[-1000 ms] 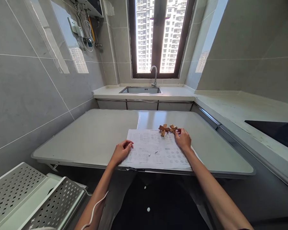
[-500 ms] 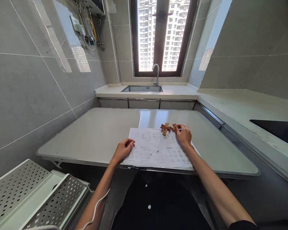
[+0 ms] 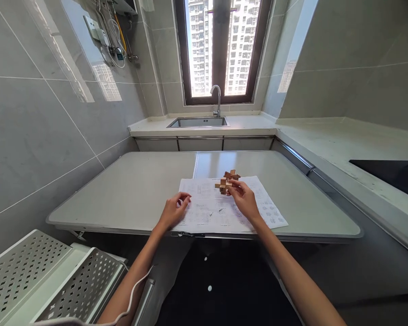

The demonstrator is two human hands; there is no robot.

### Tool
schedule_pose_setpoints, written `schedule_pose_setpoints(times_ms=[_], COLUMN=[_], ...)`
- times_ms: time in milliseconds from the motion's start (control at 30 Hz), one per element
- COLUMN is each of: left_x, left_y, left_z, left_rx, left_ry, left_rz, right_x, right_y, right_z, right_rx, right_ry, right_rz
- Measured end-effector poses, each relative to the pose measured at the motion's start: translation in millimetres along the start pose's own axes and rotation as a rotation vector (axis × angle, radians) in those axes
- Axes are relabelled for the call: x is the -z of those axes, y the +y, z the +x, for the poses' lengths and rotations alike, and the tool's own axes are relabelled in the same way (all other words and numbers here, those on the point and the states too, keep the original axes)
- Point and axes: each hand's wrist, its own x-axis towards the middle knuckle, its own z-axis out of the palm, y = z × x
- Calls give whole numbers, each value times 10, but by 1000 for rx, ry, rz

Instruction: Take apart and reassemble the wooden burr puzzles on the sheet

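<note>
A light wooden interlocking-block puzzle (image 3: pixel 223 186) is pinched at its right side by the fingertips of my right hand (image 3: pixel 244 198). It is over the upper part of a printed paper sheet (image 3: pixel 200 213). Just behind it sits a second, darker wooden block puzzle (image 3: pixel 232 174), partly hidden by my fingers and the first one. My left hand (image 3: pixel 174 209) rests at the left edge of the sheet with loosely curled fingers, thumb apart, and nothing held. Small drawings and diagrams cover the sheet.
The sheet lies on a pale folding table (image 3: pixel 143 190). Behind are a counter with a sink (image 3: pixel 197 122) and a tap (image 3: pixel 218 100). A perforated white rack (image 3: pixel 23 267) stands at the lower left. A white cable (image 3: pixel 132 296) crosses my left forearm.
My right hand has moved left and now holds the lighter puzzle in front of the darker one. More of the sheet's right side shows. My left hand stays put; the view has shifted slightly.
</note>
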Motion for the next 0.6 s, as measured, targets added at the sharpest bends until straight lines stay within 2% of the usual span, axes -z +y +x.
schedule_pose_setpoints(times_ms=[133, 267, 400, 600], left_x=[-143, -284, -343, -358], left_y=[199, 316, 295, 221], left_z=[69, 111, 81, 31], left_rx=[-87, -128, -89, -69], left_ry=[-89, -226, -340, -340], left_rz=[-76, -164, -297, -353], right_x=[-141, -233, -255, -223], right_y=[-94, -99, -66, -65], right_z=[-163, -281, -369, -420], right_rx=[-28, -73, -114, -155], right_ry=[-168, -252, -318, -417], right_rz=[85, 141, 157, 118])
